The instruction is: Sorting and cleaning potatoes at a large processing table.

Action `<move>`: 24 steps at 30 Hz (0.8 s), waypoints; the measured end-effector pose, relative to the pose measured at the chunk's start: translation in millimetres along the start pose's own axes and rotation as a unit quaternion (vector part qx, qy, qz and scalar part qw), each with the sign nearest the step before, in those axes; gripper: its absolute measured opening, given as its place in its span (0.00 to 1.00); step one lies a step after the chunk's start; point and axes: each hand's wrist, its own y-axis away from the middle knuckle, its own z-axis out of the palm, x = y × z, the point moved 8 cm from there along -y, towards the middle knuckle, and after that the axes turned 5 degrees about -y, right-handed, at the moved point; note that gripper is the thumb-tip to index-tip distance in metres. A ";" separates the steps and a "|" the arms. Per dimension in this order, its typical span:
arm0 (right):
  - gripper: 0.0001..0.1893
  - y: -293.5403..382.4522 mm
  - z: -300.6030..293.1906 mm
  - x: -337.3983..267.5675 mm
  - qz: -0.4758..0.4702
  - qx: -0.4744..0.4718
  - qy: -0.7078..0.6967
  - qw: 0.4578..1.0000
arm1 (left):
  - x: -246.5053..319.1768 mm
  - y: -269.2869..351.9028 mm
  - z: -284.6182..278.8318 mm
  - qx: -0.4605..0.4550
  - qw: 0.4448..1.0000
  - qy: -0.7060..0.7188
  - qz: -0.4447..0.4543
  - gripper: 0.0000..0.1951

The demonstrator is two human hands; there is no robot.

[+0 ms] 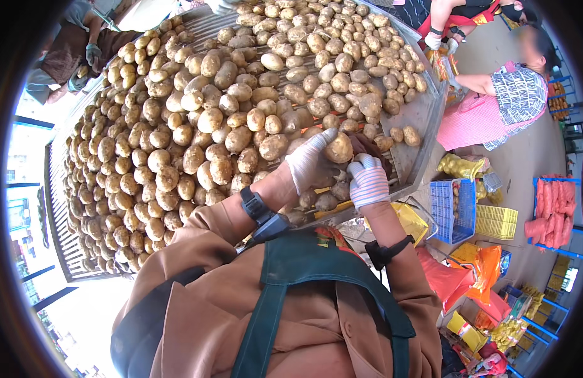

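My left hand (310, 158), in a pale, soiled glove, holds a round tan potato (339, 147), with a finger laid along its side. My right hand (369, 182) wears a white glove with coloured stripes. Its fingers are bent close to that potato and to a dark brown cloth-like piece (377, 150); whether they grip anything is hidden. Both hands are over the near edge of a slatted metal sorting table (414, 160). Dirt-covered potatoes (272, 146) are heaped across it. Below my hands lie several darker potatoes (325, 201).
A blue plastic crate (445, 210) and a yellow crate (497, 222) stand to the right on the floor. Coral-red sacks (553, 208) are stacked farther off. A person in a pink apron (471, 118) works beyond the table's right edge; another person's gloved hand (93, 54) is at far left.
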 end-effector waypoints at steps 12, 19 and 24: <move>0.16 -7.6 -44.5 -49.0 -0.128 0.190 0.012 0.973 | 4.0 -1.3 43.0 -0.086 0.991 0.081 0.068 0.30; 0.18 14.1 -47.4 43.7 0.133 0.222 -0.209 0.943 | 8.6 3.6 40.1 -0.136 0.979 0.149 0.000 0.36; 0.21 -14.9 -74.2 -34.6 -0.081 0.209 -0.125 0.967 | 0.1 -6.2 39.0 -0.093 0.989 0.117 0.019 0.32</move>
